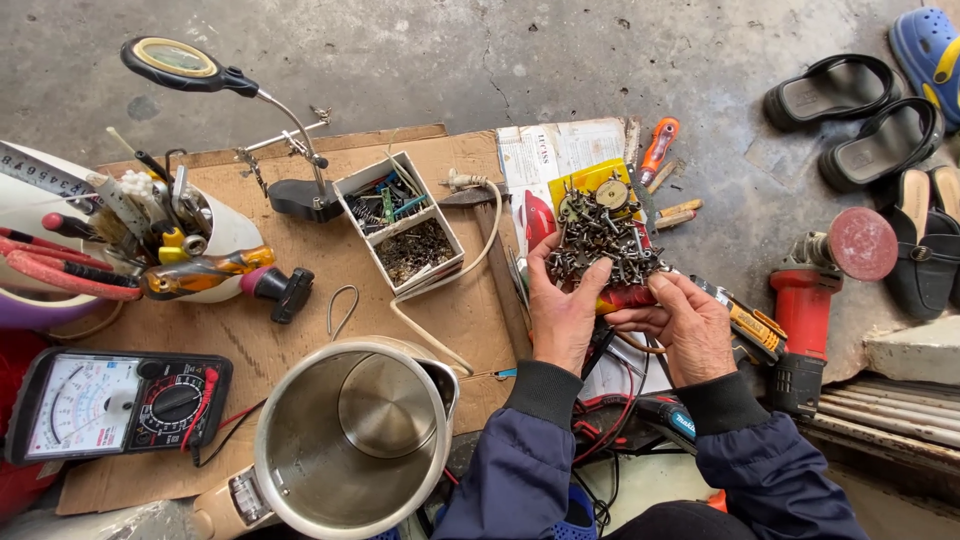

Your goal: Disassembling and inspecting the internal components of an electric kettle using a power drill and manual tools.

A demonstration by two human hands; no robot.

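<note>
Keep your left hand (562, 312) cupped under the heaped tray of screws (605, 240), level, while your right hand (688, 325), grip spread, steadies its near edge.

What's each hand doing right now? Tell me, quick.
Left hand: fingers open, sifting the pile of dark metal screws.
Right hand: cupped beneath the same pile; grip unclear.

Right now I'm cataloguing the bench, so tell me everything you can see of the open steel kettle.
The kettle is a round, shiny stainless-steel vessel seen from above, lid off, interior empty and dry as far as shows, with a raised disc at its base. A cream handle with a small window sticks out lower left. It stands upright on the cardboard sheet, beside the multimeter; neither hand touches it.
</note>
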